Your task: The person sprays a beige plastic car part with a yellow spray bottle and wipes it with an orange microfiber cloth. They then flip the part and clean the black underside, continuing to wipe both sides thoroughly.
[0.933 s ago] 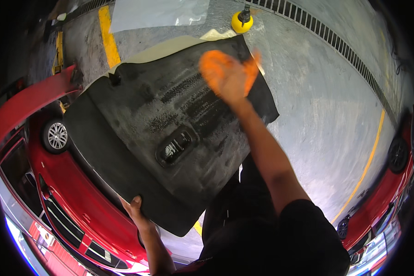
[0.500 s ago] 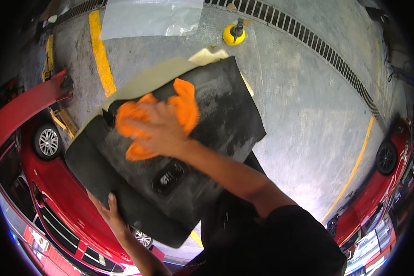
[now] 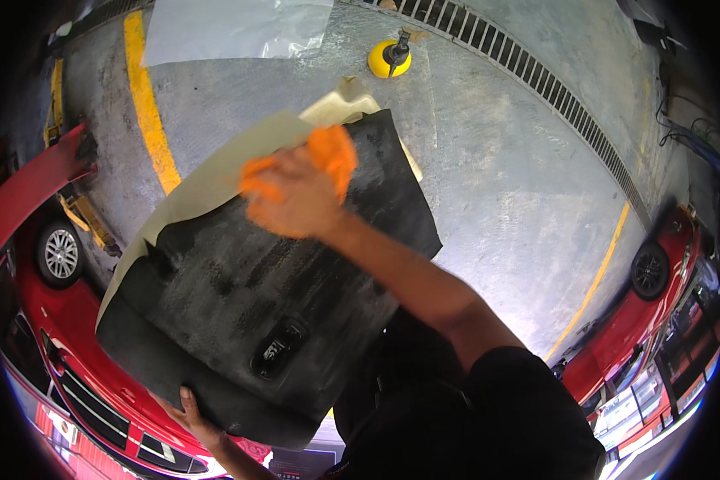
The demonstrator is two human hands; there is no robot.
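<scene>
Above grey concrete (image 3: 504, 160), the right hand (image 3: 300, 200) clutches an orange cloth (image 3: 335, 156) over a black panel (image 3: 216, 312), the left hand (image 3: 195, 421) seemingly pinching its edge

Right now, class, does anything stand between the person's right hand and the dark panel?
Yes: the orange cloth is bunched at the right hand, over the far part of the dark panel. By contrast, nothing visible separates the left hand's thumb from the panel's near-left edge.

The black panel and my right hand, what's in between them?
An orange cloth, bunched under your right hand, lies between it and the black panel in the head view; the hand hides part of the cloth.
</scene>
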